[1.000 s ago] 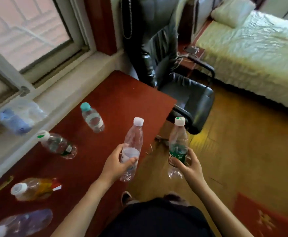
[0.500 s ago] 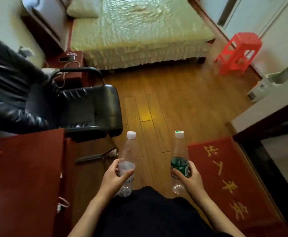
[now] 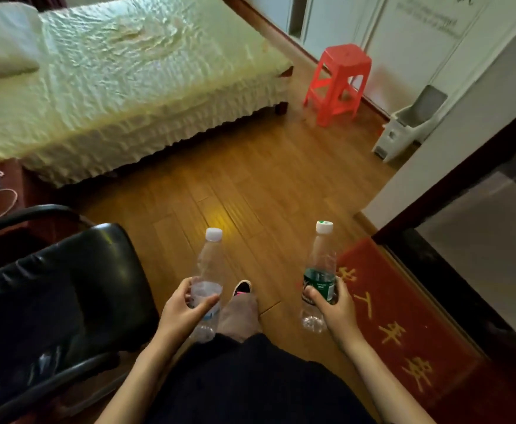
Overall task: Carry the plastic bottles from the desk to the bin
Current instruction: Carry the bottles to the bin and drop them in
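Carrying step in hand: left hand (image 3: pixel 180 313) holds a clear bottle (image 3: pixel 205 286) in a clenched grip, right hand (image 3: pixel 336 310) likewise a green-labelled bottle (image 3: pixel 319 275), both upright over the floor. Next move, likely: cross to the white bin (image 3: pixel 403 130) beside the red stool (image 3: pixel 339 84).

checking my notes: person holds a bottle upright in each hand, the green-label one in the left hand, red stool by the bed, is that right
Not quite. The head view shows the green-label bottle in the right hand; the left hand holds the clear bottle. Both are upright, and the red stool does stand by the bed.
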The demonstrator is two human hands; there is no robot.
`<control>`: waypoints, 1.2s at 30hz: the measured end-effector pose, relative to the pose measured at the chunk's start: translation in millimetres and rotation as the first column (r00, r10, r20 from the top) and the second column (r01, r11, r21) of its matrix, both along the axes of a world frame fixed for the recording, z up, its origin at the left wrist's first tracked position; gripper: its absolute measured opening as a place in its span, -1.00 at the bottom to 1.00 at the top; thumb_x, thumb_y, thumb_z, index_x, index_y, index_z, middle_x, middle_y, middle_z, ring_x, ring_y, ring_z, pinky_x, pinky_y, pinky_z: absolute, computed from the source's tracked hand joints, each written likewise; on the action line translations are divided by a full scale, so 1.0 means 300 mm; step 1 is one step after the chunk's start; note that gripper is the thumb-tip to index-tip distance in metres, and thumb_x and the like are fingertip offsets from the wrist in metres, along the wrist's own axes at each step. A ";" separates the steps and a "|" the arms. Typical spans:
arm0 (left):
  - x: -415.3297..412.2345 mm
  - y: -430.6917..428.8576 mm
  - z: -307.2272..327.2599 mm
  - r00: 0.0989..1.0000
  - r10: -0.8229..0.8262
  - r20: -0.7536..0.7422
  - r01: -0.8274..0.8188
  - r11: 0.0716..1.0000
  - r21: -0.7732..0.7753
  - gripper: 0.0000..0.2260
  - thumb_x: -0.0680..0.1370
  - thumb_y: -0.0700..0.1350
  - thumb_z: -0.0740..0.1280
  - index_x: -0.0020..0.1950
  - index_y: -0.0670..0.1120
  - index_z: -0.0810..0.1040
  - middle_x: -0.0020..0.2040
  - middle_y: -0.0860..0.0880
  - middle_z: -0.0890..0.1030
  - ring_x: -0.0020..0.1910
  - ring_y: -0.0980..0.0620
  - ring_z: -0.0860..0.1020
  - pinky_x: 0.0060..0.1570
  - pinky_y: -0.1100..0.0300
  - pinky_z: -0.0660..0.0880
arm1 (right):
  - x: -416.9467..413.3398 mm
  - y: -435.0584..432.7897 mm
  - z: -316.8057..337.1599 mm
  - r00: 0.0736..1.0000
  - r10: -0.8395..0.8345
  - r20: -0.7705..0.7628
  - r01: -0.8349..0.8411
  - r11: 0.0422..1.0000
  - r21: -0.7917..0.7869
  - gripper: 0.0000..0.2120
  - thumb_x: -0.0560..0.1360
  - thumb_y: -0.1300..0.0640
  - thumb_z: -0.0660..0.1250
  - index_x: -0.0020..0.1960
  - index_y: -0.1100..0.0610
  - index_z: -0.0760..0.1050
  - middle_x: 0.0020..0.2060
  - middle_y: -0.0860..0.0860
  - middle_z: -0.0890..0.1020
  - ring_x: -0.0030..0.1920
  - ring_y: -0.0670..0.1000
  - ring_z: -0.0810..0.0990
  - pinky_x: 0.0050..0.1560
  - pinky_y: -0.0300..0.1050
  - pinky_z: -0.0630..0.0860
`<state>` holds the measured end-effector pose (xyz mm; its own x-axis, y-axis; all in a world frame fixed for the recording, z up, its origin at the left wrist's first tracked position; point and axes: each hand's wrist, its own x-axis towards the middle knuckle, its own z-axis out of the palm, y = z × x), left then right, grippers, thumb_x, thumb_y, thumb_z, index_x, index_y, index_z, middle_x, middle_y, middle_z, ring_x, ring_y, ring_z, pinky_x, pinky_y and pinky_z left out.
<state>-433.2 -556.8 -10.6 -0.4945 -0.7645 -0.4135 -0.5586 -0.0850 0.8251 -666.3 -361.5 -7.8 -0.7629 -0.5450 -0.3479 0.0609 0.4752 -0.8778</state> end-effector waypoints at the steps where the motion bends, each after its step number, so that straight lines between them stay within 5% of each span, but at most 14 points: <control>1: -0.053 -0.083 -0.001 1.000 -0.007 -0.008 0.007 1.000 0.006 -0.68 0.39 0.07 0.50 0.06 0.18 0.48 -0.05 0.04 0.66 -0.06 0.13 0.63 0.01 0.10 0.60 | -0.048 -0.067 -0.004 1.000 -0.015 -0.005 0.015 1.000 0.003 -0.64 0.42 0.10 0.50 0.16 0.00 0.46 -0.03 -0.10 0.63 -0.08 -0.22 0.63 -0.16 -0.34 0.55; 8: -0.505 -0.643 0.109 0.982 -0.181 -0.061 0.180 0.983 -0.017 -0.50 0.30 0.27 0.46 0.14 0.13 0.47 -0.03 0.03 0.67 -0.05 0.11 0.64 0.00 0.05 0.61 | -0.377 -0.446 0.070 0.991 -0.125 -0.037 0.126 0.992 0.026 -0.64 0.43 0.16 0.49 0.15 0.06 0.44 -0.07 -0.13 0.60 -0.08 -0.18 0.59 -0.27 -0.51 0.46; 17: -1.123 -0.997 0.117 0.942 -0.314 -0.114 0.318 0.948 0.015 -0.59 0.39 0.08 0.49 0.16 0.02 0.49 0.00 0.03 0.66 -0.08 0.22 0.64 -0.19 0.28 0.60 | -0.747 -0.645 -0.001 0.929 -0.369 -0.011 0.369 0.926 0.077 -0.60 0.39 0.07 0.52 0.16 0.01 0.46 -0.03 -0.01 0.65 -0.03 0.00 0.64 0.02 0.06 0.58; 27: -1.857 -1.361 0.116 0.948 -0.314 -0.056 0.316 0.948 0.026 -0.59 0.40 0.05 0.50 0.18 0.00 0.49 0.01 0.01 0.65 -0.09 0.22 0.65 -0.25 0.29 0.60 | -1.575 -1.111 0.047 0.907 -0.418 0.047 0.420 0.904 -0.075 -0.65 0.46 0.11 0.45 0.19 0.07 0.44 -0.05 -0.01 0.64 -0.13 -0.12 0.64 -0.37 -0.42 0.50; 36: -2.450 -1.710 0.160 0.952 -0.306 -0.002 0.306 0.952 -0.018 -0.57 0.42 0.03 0.47 0.23 0.00 0.45 0.02 0.00 0.63 -0.09 0.08 0.65 -0.34 0.32 0.57 | -2.239 -1.475 0.135 0.929 -0.369 -0.023 0.365 0.926 -0.092 -0.60 0.45 0.00 0.45 0.23 0.00 0.43 -0.01 -0.13 0.61 -0.06 -0.18 0.61 -0.27 -0.43 0.52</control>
